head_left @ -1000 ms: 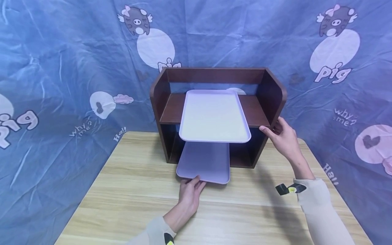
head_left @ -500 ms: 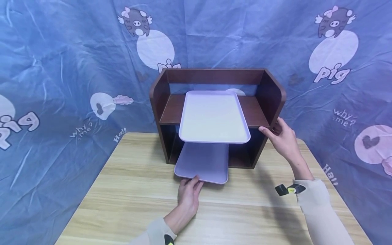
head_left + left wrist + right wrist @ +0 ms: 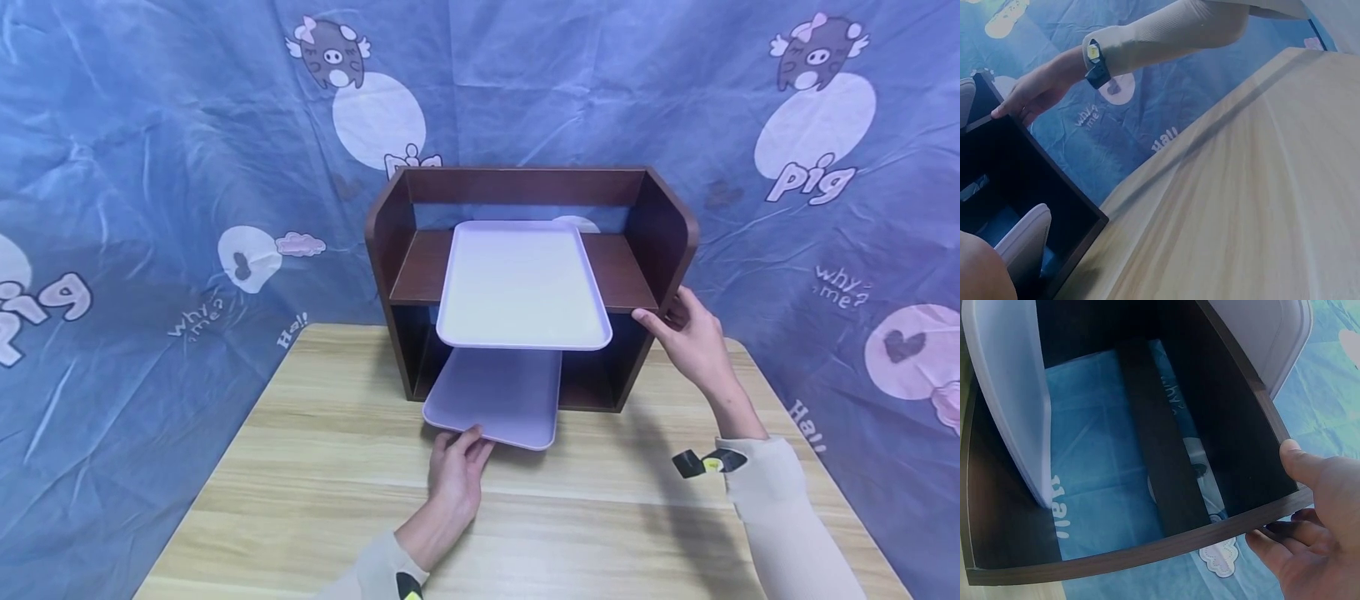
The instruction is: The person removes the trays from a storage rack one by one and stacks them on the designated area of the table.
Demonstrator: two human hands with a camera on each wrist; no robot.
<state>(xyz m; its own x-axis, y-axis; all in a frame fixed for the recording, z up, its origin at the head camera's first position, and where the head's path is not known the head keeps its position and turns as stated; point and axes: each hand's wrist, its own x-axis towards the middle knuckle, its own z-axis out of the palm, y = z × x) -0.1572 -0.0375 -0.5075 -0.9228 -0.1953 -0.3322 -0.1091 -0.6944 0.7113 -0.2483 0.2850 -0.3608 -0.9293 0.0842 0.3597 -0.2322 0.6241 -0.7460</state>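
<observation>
A dark brown two-tier shelf (image 3: 531, 185) stands at the back of the table. One pale lavender tray (image 3: 525, 283) lies on its upper board and juts out over the front. A second lavender tray (image 3: 495, 396) slants out of the lower compartment, its rear part hidden beneath the upper one. My left hand (image 3: 453, 479) pinches this lower tray's front edge, thumb on top and fingers underneath. With my right hand (image 3: 693, 342) I grip the shelf's right side panel (image 3: 1222, 531), thumb on the middle board's front edge and fingers around the outside.
The light wood table (image 3: 315, 467) extends in front of the shelf and to both sides. A blue cloth (image 3: 187, 167) printed with pigs hangs behind and on either side. Through the shelf's open back this cloth shows.
The lower tray's front end has swung a little to the left, and my left hand has shifted left with it. My right hand, the shelf and the upper tray have stayed in place.
</observation>
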